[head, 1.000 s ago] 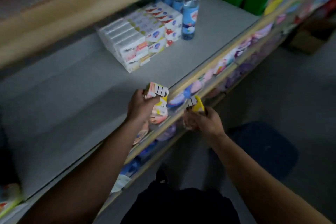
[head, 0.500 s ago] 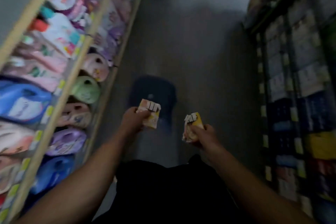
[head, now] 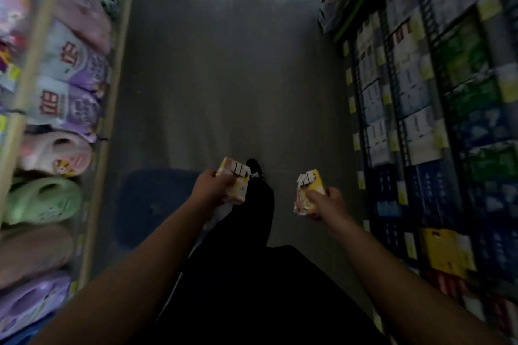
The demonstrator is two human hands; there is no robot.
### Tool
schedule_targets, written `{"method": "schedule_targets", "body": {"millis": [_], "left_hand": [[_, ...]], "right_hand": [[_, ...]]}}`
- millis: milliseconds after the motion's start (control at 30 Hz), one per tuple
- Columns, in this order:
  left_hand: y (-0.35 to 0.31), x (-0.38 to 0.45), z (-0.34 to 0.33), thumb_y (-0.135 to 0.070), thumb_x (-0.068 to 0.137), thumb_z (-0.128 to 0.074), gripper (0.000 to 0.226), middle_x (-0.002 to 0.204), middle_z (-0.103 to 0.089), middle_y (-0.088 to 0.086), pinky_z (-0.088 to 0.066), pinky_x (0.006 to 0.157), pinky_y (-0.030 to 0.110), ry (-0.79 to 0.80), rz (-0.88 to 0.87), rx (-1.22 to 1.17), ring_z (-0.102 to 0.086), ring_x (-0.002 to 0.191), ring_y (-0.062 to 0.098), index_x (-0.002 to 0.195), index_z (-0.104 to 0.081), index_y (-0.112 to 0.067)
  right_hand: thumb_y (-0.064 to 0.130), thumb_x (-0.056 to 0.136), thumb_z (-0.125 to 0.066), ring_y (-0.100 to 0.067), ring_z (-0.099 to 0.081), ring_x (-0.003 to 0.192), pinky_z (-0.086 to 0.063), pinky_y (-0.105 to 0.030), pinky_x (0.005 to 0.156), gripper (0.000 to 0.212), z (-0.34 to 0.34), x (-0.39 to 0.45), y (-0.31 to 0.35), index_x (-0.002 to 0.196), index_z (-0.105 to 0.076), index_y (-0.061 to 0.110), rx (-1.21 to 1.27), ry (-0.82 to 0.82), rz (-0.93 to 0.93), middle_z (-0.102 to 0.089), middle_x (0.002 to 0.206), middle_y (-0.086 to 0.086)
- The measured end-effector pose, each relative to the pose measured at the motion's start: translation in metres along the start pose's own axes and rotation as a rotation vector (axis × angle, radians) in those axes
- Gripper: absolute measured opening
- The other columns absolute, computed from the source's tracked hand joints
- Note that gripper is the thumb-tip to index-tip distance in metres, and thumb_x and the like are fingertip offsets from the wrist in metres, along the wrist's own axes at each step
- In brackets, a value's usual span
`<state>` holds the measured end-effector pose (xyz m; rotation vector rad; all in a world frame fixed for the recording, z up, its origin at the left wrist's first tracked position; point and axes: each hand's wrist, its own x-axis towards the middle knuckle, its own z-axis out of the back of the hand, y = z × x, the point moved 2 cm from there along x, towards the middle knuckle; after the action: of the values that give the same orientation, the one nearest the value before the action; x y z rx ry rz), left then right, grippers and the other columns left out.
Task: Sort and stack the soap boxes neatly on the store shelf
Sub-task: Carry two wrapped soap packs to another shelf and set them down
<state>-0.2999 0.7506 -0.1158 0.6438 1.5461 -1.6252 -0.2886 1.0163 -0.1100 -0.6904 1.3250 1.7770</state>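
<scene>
View swung off the shelf to the aisle; left hand (head: pixel 214 186) grips a box (head: pixel 235 180), right hand (head: pixel 322 200) grips another (head: pixel 309 190), likely carrying them for restacking.

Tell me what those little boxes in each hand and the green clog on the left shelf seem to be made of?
The two soap boxes look like printed cardboard: crisp folded edges, flat faces, white end flaps. The green clog looks like matte moulded foam or rubber: rounded, seamless, with vent holes. Blur leaves this uncertain.

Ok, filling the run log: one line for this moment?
left hand: holds yellow cardboard soap box | right hand: holds second yellow soap box | place: aisle, between shelves
</scene>
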Motion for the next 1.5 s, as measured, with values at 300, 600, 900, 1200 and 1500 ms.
{"method": "schedule_targets", "body": {"millis": [300, 600, 900, 1200, 1500], "left_hand": [[-0.22, 0.133, -0.021, -0.014, 0.084, -0.066, 0.026, 0.098, -0.066, 0.017, -0.059, 0.07, 0.042, -0.038, -0.019, 0.188, -0.068, 0.086, 0.03, 0.107, -0.06, -0.003], [-0.425, 0.301, -0.037, -0.012, 0.084, -0.067, 0.008, 0.085, -0.068, 0.009, -0.056, 0.056, 0.031, -0.107, -0.03, 0.111, -0.069, 0.066, 0.017, 0.091, -0.062, -0.012], [-0.649, 0.444, -0.01, -0.02, 0.081, -0.072, 0.034, 0.105, -0.066, 0.016, -0.055, 0.087, 0.048, -0.285, -0.003, 0.061, -0.066, 0.096, 0.031, 0.11, -0.063, -0.007], [-0.833, 0.632, 0.073, -0.022, 0.081, -0.073, 0.04, 0.113, -0.066, 0.012, -0.054, 0.091, 0.044, -0.338, 0.028, -0.143, -0.065, 0.1, 0.028, 0.118, -0.062, -0.011], [-1.024, 0.775, 0.194, -0.025, 0.083, -0.073, 0.043, 0.116, -0.065, 0.012, -0.057, 0.084, 0.048, -0.344, 0.079, -0.162, -0.064, 0.101, 0.031, 0.122, -0.061, -0.012]], "right_hand": [[0.03, 0.083, -0.071, -0.019, -0.065, 0.081, -0.049, -0.028, 0.06, 0.034, -0.005, 0.12, 0.205, 0.112, -0.06, 0.015, -0.076, -0.043, -0.018, -0.066, 0.096, -0.003], [0.03, 0.084, -0.071, -0.024, -0.064, 0.089, -0.054, -0.035, 0.074, 0.038, -0.063, 0.293, 0.458, 0.117, -0.059, 0.014, -0.156, 0.038, 0.076, -0.066, 0.103, -0.008], [0.029, 0.084, -0.07, -0.029, -0.064, 0.094, -0.056, -0.046, 0.084, 0.035, -0.143, 0.425, 0.749, 0.112, -0.061, 0.009, -0.439, 0.172, 0.174, -0.064, 0.102, -0.011], [0.031, 0.081, -0.071, -0.026, -0.066, 0.091, -0.061, -0.041, 0.069, 0.041, -0.305, 0.54, 0.995, 0.114, -0.061, 0.009, -0.604, 0.206, 0.282, -0.064, 0.107, -0.012], [0.034, 0.087, -0.066, -0.018, -0.057, 0.08, -0.037, -0.027, 0.058, 0.04, -0.45, 0.603, 1.212, 0.118, -0.06, 0.009, -0.757, 0.233, 0.382, -0.063, 0.098, -0.004]]}}
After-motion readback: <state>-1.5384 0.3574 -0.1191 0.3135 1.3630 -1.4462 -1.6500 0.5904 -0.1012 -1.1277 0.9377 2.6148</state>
